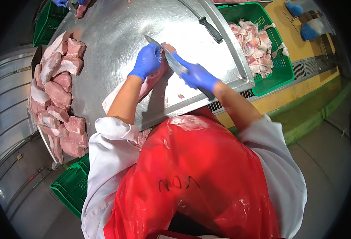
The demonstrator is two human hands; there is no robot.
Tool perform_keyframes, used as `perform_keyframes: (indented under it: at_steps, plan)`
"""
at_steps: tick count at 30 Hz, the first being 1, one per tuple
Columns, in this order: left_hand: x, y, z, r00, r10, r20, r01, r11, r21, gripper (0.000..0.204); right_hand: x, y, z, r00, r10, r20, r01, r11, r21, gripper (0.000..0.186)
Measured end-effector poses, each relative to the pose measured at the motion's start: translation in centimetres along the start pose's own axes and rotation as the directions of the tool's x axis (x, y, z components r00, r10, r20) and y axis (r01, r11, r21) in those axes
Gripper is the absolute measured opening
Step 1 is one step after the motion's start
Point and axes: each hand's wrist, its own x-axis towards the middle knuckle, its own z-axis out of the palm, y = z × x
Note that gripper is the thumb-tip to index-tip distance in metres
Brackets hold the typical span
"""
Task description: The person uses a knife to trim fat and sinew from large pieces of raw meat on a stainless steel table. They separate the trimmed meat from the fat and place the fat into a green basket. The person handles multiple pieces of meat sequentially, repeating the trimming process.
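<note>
Meat slab lies toward worktop's near edge, long axis running far-right. Left hand nearer, curled at its far half; hold unclear. Right hand, rightward, closed round knife, blade slanting across that axis.

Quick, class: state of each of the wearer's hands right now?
Left hand, blue-gloved: against the long pink piece of raw meat; whether it grips cannot be told.
Right hand, blue-gloved: closed around the black-handled steel knife.

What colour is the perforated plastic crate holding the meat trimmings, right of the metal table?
The perforated plastic crate is green, best seen in the head view.
</note>
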Motion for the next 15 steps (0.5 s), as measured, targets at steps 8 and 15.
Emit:
perform_keyframes:
  at_steps: [8, 15]
  plan:
    - [0.4, -2.6, -2.3, 0.979, -0.188, 0.08, 0.2, 0.962, -0.184, 0.015, -3.0, 2.8, 0.5, 0.983, -0.035, 0.182, 0.012, 0.992, 0.126, 0.074]
    - [0.6, -3.4, -4.0, 0.994, -0.11, 0.022, 0.108, 0.899, -0.425, 0.02, 4.2, -2.4, 1.6, 0.994, 0.014, 0.111, -0.01, 0.999, -0.035, 0.073]
